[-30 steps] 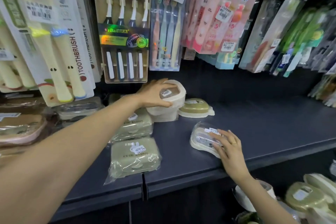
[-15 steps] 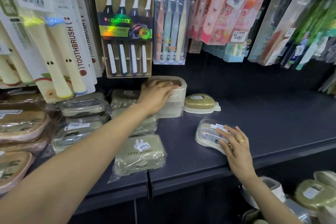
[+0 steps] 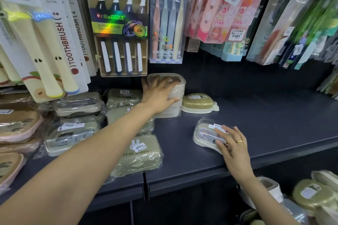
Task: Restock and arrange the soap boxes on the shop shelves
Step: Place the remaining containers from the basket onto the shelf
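Dark blue shelving point(image 3: 256, 124) ran across the shop wall, with packs of toothbrushes point(image 3: 121, 23) hanging above it from pegs and crowding the whole upper part of the view. On the shelf's left stretch lay soap boxes in clear wrap: a green one printed with a rabbit point(image 3: 139, 153) sat near the front edge, more green ones point(image 3: 124, 96) were stacked behind it, grey-lidded ones point(image 3: 73, 131) lay to their left, and pinkish-brown ones point(image 3: 16, 124) sat at the far left.

The person's left hand point(image 3: 158, 93) reached to the back of the shelf and lay on a stack of cream soap boxes point(image 3: 173, 104), the fingers spread over the top box and the thumb down along the front of the stack, so the hand clasped it from above. Just beside that stack on the right, and seemingly touching it, stood a soap box with an olive lid on a cream tray point(image 3: 198, 103).

Nearer the front edge, well apart from those, a clear-lidded soap box point(image 3: 206, 133) with a price sticker lay on the bare shelf. The right hand point(image 3: 233, 147), a gold ring on one finger, rested on its right end with the fingers fairly straight and slightly spread, touching the lid rather than wrapping round it.

Below the shelf at the lower right, more olive and cream soap boxes point(image 3: 311, 193) were heaped together.
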